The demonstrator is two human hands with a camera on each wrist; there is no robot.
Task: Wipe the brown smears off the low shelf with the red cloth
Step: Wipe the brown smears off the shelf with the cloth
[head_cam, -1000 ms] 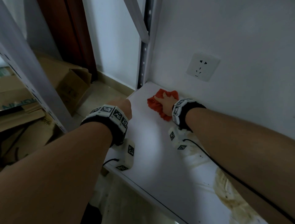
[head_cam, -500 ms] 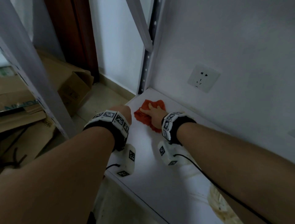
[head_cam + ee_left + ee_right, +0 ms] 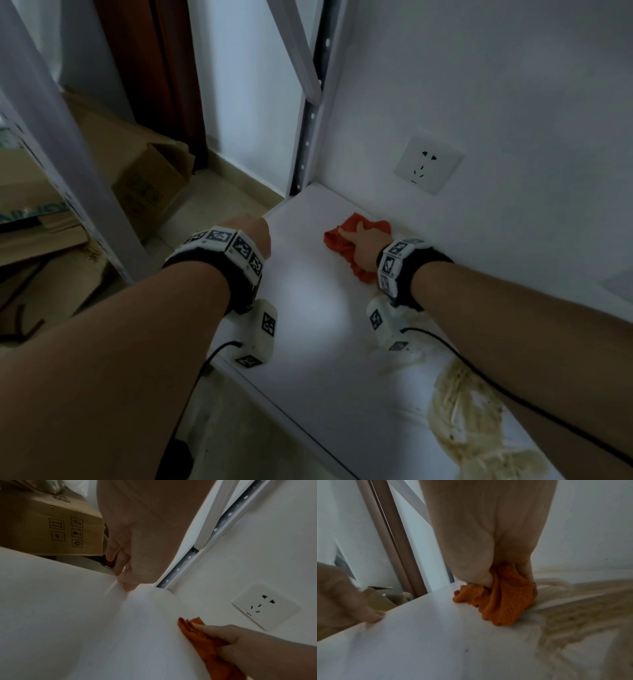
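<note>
The red cloth (image 3: 342, 240) lies bunched on the white low shelf (image 3: 308, 325), close to the back wall. My right hand (image 3: 363, 240) is on top of it, fingers and thumb curled into the bunched cloth (image 3: 505, 599). Brown smears (image 3: 469, 421) streak the shelf to the right, behind my right wrist, and they begin right beside the cloth's edge (image 3: 582, 608). My left hand (image 3: 253, 233) rests at the shelf's left edge, fingertips (image 3: 126, 586) touching the board and holding nothing.
A wall socket (image 3: 428, 164) sits on the wall just above the cloth. A perforated metal upright (image 3: 308, 130) stands at the shelf's back left corner. Cardboard boxes (image 3: 144, 171) lie on the floor to the left. Camera cables trail from both wrists.
My right hand slid the cloth left along the shelf, then back right toward the wall below the socket. The left hand has stayed at the shelf's edge.
</note>
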